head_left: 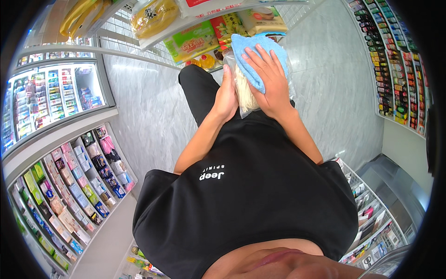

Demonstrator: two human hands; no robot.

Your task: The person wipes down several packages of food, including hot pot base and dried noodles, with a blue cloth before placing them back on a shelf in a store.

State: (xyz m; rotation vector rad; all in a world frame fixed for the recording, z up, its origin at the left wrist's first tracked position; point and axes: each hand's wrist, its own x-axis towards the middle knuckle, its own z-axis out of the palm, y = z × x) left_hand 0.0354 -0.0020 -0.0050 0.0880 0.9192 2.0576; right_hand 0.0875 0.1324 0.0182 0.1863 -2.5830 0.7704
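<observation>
A clear plastic bag of pale noodles (245, 91) is held upright in front of my body, between my two hands. My left hand (226, 96) supports the bag's edge on the picture's left, its thumb and fingers along the plastic. On the bag's face lies a folded light-blue cloth (244, 52), pressed flat by my right hand (270, 82) with its fingers spread a little. The cloth covers the upper part of the bag, so the noodles there are hidden.
Just beyond my hands, a white wire shelf (153, 40) bears food packets, with bottles of yellow oil (207, 60) below. Stocked shelves (386, 69) stand at right. A lit display cooler (55, 94) and racks of small packages (76, 174) line the left side.
</observation>
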